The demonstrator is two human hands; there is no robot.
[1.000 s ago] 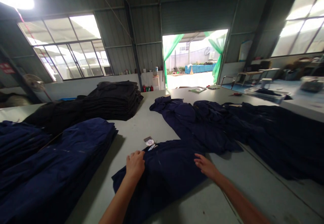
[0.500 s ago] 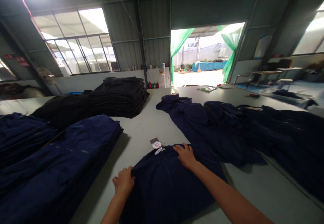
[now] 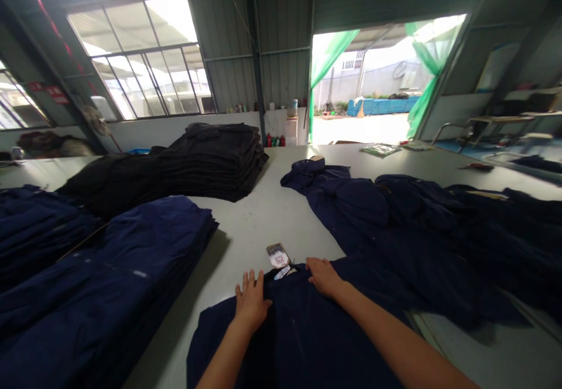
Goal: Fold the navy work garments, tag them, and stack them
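A navy blue jacket (image 3: 302, 336) lies spread on the table in front of me, its neckline pointing away. At the neckline a printed hang tag (image 3: 277, 255) rests on the tabletop, beside a small white label (image 3: 282, 272). My left hand (image 3: 252, 304) lies on the jacket left of the tag, palm down with the fingers apart. Just right of the neckline, my right hand (image 3: 324, 276) has its bent fingers closed on the top edge of the jacket. The jacket's lower end runs out of view.
Folded navy garments (image 3: 132, 283) are stacked on the left, with a tall black garment pile (image 3: 215, 163) behind. Loose navy garments (image 3: 395, 231) sprawl across the right of the pale table (image 3: 259, 219). Flat plastic packets (image 3: 381, 149) lie near the far edge, before an open doorway.
My left hand has let go of the jacket's left edge and moved inward onto the cloth, fingers spread. My right hand stays by the neckline, its fingers drawn closer together. The view has shifted left.
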